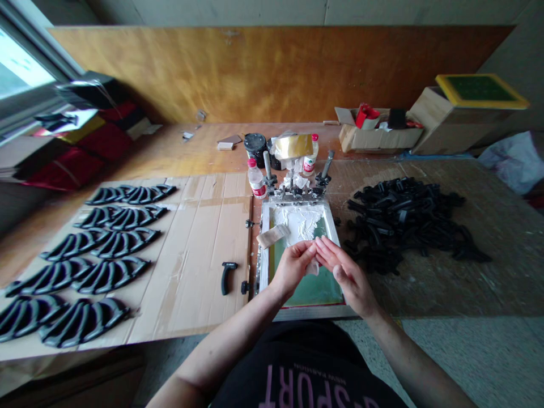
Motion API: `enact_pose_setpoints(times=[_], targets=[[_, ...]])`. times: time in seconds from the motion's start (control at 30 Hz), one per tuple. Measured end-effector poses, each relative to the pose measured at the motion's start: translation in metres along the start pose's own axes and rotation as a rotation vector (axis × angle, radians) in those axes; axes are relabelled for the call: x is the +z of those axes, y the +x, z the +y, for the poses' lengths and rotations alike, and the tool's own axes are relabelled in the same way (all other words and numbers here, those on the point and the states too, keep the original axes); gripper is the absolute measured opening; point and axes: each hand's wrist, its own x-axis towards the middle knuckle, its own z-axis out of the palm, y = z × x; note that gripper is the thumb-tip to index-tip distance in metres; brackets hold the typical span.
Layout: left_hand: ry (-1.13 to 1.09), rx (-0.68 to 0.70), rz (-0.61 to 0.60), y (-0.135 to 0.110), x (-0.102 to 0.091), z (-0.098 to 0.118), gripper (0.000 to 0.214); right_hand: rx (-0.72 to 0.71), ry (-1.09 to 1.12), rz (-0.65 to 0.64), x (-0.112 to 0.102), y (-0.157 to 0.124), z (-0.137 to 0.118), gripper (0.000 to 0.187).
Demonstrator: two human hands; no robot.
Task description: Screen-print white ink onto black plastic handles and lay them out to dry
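Note:
Both hands meet above the framed printing screen [325, 286], which has a green mesh and white paste smeared over its far part. My left hand [294, 265] is closed in a pinch at the fingertips of my right hand. A crumpled white tissue [313, 267] pokes out below its fingers. My right hand [346, 275] has its fingers stretched out, touching the left fingertips, and seems to hold nothing. A squeegee [273, 236] with a pale, paste-marked blade lies across the screen's left edge. Behind the screen stands a metal clamp [297, 194] with upright posts.
On cardboard [191, 238] at left lie rows of black curved handles [113, 275] and one single handle [228, 277]. A heap of black parts [403, 218] is at right. Bottles [256, 178] and a black tub [255, 146] stand behind; an open box [380, 136] sits farther back.

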Motion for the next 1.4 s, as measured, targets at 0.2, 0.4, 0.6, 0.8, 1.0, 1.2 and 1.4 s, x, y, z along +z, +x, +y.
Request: enact_pose_setpoints(times=[0.2, 0.4, 0.6, 0.8, 1.0, 1.2, 1.4], targets=[[-0.129, 0.035, 0.168, 0.004, -0.013, 0.002, 0.034, 0.067, 0.167, 0.265, -0.016, 0.005, -0.002, 0.047], [-0.165, 0.029, 0.164, 0.004, -0.014, 0.001, 0.031, 0.292, 0.614, 0.338, -0.018, 0.016, -0.004, 0.034], [-0.062, 0.041, 0.126, 0.0, -0.002, 0.003, 0.032, 0.25, 0.605, 0.303, -0.001, 0.025, 0.0, 0.03], [0.335, 0.28, 0.106, -0.008, 0.007, -0.003, 0.035, 0.113, 0.361, 0.422, 0.011, 0.029, 0.006, 0.024], [0.59, 0.439, 0.119, -0.011, 0.001, -0.015, 0.046, 0.02, 0.002, 0.44, 0.025, 0.025, 0.006, 0.025], [0.725, 0.457, -0.032, -0.021, -0.01, -0.005, 0.056, 0.107, -0.051, 0.546, 0.025, 0.034, 0.026, 0.025], [0.895, 0.444, 0.46, -0.006, -0.083, 0.004, 0.041, 0.188, 0.086, 0.591, 0.007, 0.033, 0.028, 0.028]])
